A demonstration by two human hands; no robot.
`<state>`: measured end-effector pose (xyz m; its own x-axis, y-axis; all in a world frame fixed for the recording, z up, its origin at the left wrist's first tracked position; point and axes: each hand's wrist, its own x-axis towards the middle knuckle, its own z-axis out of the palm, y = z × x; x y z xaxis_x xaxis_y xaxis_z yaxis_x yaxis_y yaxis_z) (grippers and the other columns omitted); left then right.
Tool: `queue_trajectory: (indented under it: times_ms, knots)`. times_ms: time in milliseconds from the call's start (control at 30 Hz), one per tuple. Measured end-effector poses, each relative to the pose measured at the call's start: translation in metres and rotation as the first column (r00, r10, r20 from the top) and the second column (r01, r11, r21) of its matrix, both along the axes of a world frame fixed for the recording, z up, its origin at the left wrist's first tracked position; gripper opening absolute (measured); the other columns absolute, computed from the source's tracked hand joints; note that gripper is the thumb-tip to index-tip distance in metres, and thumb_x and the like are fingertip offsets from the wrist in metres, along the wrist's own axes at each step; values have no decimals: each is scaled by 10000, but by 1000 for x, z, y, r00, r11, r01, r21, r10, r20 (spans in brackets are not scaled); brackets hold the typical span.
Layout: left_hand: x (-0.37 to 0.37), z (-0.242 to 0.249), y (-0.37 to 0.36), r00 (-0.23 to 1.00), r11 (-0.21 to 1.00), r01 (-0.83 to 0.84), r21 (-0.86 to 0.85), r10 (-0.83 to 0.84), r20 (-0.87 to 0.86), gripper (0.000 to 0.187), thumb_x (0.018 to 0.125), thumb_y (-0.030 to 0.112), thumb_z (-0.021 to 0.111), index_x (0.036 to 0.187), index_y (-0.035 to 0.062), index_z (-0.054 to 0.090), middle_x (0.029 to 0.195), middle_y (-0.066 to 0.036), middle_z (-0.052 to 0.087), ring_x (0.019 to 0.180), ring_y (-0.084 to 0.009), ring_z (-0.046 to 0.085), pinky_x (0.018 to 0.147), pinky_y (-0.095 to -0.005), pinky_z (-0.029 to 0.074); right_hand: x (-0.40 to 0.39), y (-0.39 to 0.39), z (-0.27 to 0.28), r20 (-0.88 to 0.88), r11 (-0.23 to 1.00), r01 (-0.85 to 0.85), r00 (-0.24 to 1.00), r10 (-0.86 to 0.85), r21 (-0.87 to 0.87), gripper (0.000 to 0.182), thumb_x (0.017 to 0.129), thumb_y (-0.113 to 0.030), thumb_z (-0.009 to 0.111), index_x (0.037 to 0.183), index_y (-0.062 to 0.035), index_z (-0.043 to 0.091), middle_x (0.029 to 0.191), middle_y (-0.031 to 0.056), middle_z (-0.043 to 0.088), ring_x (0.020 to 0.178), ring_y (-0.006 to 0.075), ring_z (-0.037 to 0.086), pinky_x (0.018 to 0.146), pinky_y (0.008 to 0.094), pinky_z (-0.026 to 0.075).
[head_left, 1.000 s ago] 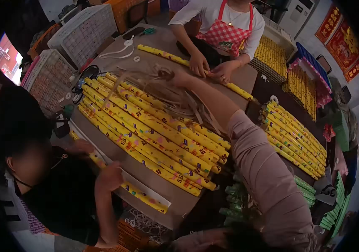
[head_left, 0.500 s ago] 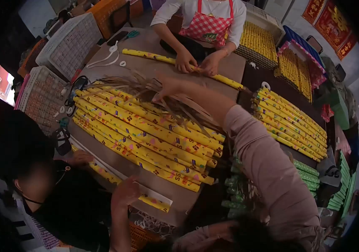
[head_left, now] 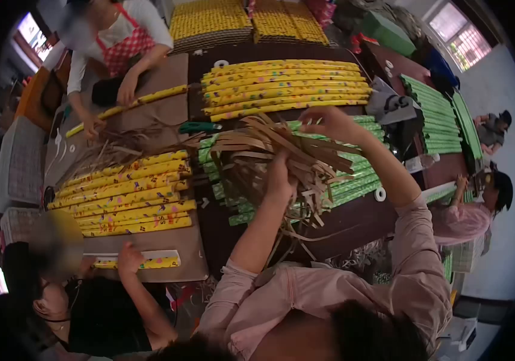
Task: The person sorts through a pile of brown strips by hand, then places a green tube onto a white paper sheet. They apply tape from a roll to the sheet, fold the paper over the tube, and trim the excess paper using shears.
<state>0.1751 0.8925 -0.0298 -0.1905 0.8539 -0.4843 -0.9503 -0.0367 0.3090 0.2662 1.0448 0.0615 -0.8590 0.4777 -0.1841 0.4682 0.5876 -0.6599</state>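
My left hand is closed around a thick bundle of brown paper strips, whose loose ends fan out on both sides. My right hand is at the upper right edge of the bundle, fingers curved and somewhat apart, with nothing clearly between them. Beneath the strips lie green patterned tubes, partly hidden by the bundle. A green-handled tool rests just left of the strips. More brown strips are strewn over the table to the left.
Yellow patterned tubes lie in a row behind the green ones, and more yellow tubes are at left. A co-worker in a checked apron handles one tube; another co-worker's hand is at lower left. A tape roll sits at right.
The view has swung to the right. My right hand has come from over the yellow tubes to above the green ones. My left hand now shows, gripping the strip bundle.
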Motion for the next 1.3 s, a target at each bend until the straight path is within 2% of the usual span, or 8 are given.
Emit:
queue_trajectory:
  times_ms: [133,367,467,700,933,1000,1233,1300]
  knots:
    - [21,-6,3,978,991,123,59,-111,-175,281,978,296,497,1102,64,595,1063,-61,629,949,-189,629,770,-352,549,39,-16,-23,133,960,115,988,-82,-257,807,822,-693,540,1219,6,607,1106,197,642,996,310,622,869,417,489]
    - [47,12,-6,829,971,236,24,-188,-527,360,920,210,592,1226,26,547,1208,-102,575,1059,-225,596,886,-377,525,51,-23,-30,117,924,198,979,-169,-326,530,736,-478,769,960,0,722,720,62,614,636,147,559,590,312,408]
    - [50,19,-8,844,970,196,-145,-242,-479,418,891,245,654,1233,29,548,1191,-114,575,1046,-245,586,899,-396,516,70,-27,-21,-15,877,154,983,-181,-455,473,763,-432,763,951,0,724,695,57,610,612,135,556,585,298,408]
    - [64,20,-16,871,999,11,39,10,-490,373,903,222,644,1203,19,557,1173,-114,586,1024,-238,600,865,-388,538,76,-31,-38,-107,789,232,930,-350,-568,320,796,-273,750,958,2,723,888,105,694,724,135,636,645,291,505]
    - [49,7,-36,935,995,-99,33,104,-339,259,909,136,609,1136,15,579,1090,-114,625,990,-260,629,849,-414,557,78,-45,-20,-251,831,170,904,-345,-530,293,799,-240,749,918,27,722,747,102,675,644,138,610,594,294,489]
    - [46,11,-45,949,994,-103,24,105,-298,239,910,145,606,1112,18,588,1081,-110,630,969,-262,635,840,-415,557,74,-41,-14,-176,680,147,908,-381,-718,219,826,-197,733,920,-1,715,749,16,656,582,85,545,536,247,427]
    - [36,13,-68,990,954,-32,298,72,-124,238,903,233,624,1020,26,631,996,-103,664,956,-246,638,855,-400,532,56,-20,-9,-293,512,-186,947,-135,-839,278,928,-205,609,1081,26,627,779,16,632,690,83,603,590,224,478]
    - [39,27,-71,949,987,-154,47,161,-271,230,907,255,622,967,34,649,975,-92,672,929,-229,644,843,-393,534,50,-19,4,-256,516,-202,966,-35,-833,319,962,-163,543,1166,82,553,743,22,585,676,89,568,600,221,461]
